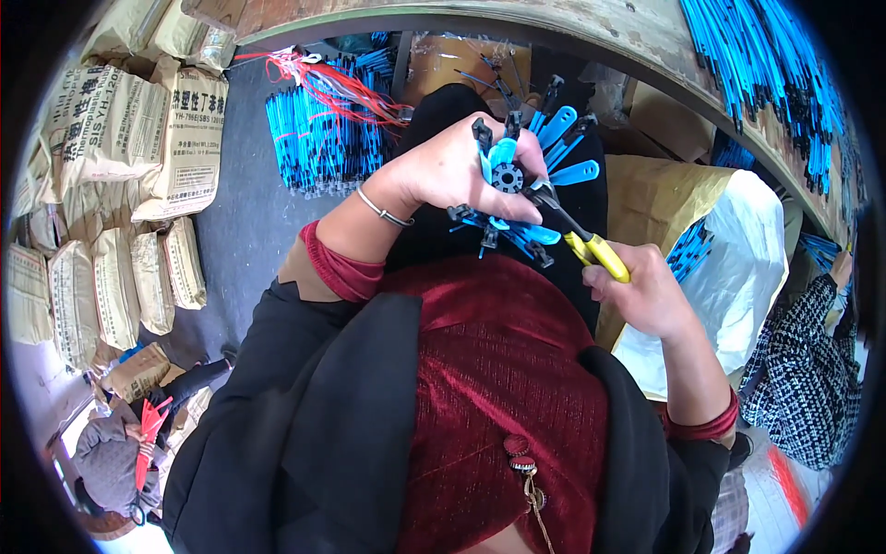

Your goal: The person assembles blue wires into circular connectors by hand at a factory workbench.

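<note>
My left hand [466, 171] is closed around a cluster of blue arms with black clip-like ends [558, 125], which fan out on several sides. At their centre is a round black hub [507, 177] with notches around its rim. My right hand [646, 288] grips pliers with yellow handles [606, 257]. Their metal jaws meet the right edge of the hub, beside my left fingers; what exactly they pinch is too small to tell. The cluster is held above my dark-clothed lap.
Bundled blue strips [323, 138] with red ties [346, 88] stand at the left. More blue strips [771, 74] lie on the wooden table [591, 20]. A white-lined sack [738, 249] stands at my right, paper sacks [101, 129] at far left. Other people [794, 369] work nearby.
</note>
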Demonstrator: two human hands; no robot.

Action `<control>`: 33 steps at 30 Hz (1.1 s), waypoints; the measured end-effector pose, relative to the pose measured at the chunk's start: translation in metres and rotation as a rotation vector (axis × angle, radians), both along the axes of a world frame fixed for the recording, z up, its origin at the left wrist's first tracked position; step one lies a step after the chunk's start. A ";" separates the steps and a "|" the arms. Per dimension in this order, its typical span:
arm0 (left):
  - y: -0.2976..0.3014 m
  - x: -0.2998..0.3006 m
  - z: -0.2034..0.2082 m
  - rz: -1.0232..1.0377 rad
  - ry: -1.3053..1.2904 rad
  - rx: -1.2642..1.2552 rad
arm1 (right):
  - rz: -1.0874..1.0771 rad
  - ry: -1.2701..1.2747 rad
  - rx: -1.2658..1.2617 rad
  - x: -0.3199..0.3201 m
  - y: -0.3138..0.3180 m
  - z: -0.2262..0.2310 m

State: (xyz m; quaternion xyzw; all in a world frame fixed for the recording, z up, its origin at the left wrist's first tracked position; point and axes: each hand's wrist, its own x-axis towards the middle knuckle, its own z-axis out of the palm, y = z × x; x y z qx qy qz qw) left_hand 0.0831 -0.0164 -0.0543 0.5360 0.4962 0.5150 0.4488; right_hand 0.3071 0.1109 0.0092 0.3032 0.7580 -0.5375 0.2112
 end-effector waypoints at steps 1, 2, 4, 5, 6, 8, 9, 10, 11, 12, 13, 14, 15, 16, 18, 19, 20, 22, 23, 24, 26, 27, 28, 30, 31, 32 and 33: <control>0.000 0.000 0.000 0.001 -0.009 0.002 | 0.040 0.032 0.036 0.000 0.002 0.000; -0.001 -0.001 0.000 0.002 -0.016 0.005 | 0.080 0.065 0.071 -0.001 0.003 0.000; -0.001 -0.003 0.001 0.009 -0.015 0.008 | 0.126 0.107 0.109 -0.003 0.007 0.002; -0.001 -0.003 0.003 0.008 -0.038 -0.010 | 0.156 0.174 0.158 -0.004 0.009 0.004; -0.001 -0.003 0.005 0.008 -0.055 -0.024 | 0.188 0.248 0.211 -0.006 0.012 0.006; 0.003 0.000 0.008 0.020 -0.037 -0.017 | 0.229 0.357 0.287 -0.005 0.018 0.011; -0.004 0.000 0.010 0.045 -0.047 -0.034 | 0.231 0.349 0.306 -0.006 0.013 0.015; -0.008 -0.002 0.015 0.070 -0.055 -0.047 | 0.231 0.345 0.328 -0.010 0.008 0.021; -0.003 0.001 0.013 0.089 -0.014 -0.027 | 0.246 0.388 0.348 -0.008 0.008 0.017; 0.003 0.002 0.014 0.132 0.001 -0.042 | 0.202 0.291 0.308 -0.009 0.009 0.015; 0.008 -0.002 0.019 0.173 0.011 -0.060 | 0.154 0.190 0.263 -0.011 0.012 0.016; 0.009 -0.009 0.029 0.190 0.038 -0.044 | 0.167 0.220 0.278 -0.015 0.018 0.021; 0.011 -0.017 0.039 0.256 -0.068 0.013 | 0.113 0.345 0.371 -0.019 0.027 0.025; 0.011 -0.022 0.048 0.315 -0.180 0.070 | 0.053 0.466 0.457 -0.021 0.036 0.030; 0.012 -0.040 0.079 0.494 -0.300 0.059 | -0.007 0.596 0.551 -0.028 0.051 0.039; 0.011 -0.059 0.105 0.622 -0.305 -0.012 | -0.089 0.593 0.608 -0.034 0.059 0.042; 0.010 -0.083 0.127 0.683 -0.322 -0.097 | -0.171 0.588 0.660 -0.040 0.067 0.045; 0.013 -0.133 0.164 0.797 -0.372 -0.159 | -0.253 0.591 0.716 -0.056 0.077 0.055; 0.015 -0.157 0.176 0.857 -0.400 -0.137 | -0.200 0.644 0.752 -0.070 0.080 0.055; 0.017 -0.183 0.185 0.865 -0.393 -0.131 | -0.147 0.695 0.787 -0.084 0.081 0.053; 0.029 -0.226 0.195 0.920 -0.354 -0.266 | -0.102 0.743 0.830 -0.108 0.086 0.050; 0.036 -0.236 0.194 0.915 -0.351 -0.262 | -0.068 0.719 0.861 -0.119 0.088 0.049; 0.041 -0.244 0.192 1.034 -0.146 -0.294 | -0.029 0.697 0.885 -0.130 0.089 0.045; 0.050 -0.258 0.185 1.252 0.275 -0.351 | 0.008 0.676 0.909 -0.150 0.090 0.039; 0.054 -0.258 0.178 1.246 0.274 -0.351 | 0.018 0.645 0.965 -0.158 0.091 0.036; 0.056 -0.254 0.166 1.158 0.644 -0.210 | 0.028 0.612 1.021 -0.165 0.092 0.033; 0.057 -0.246 0.154 1.034 0.999 -0.059 | 0.034 0.571 1.076 -0.171 0.091 0.029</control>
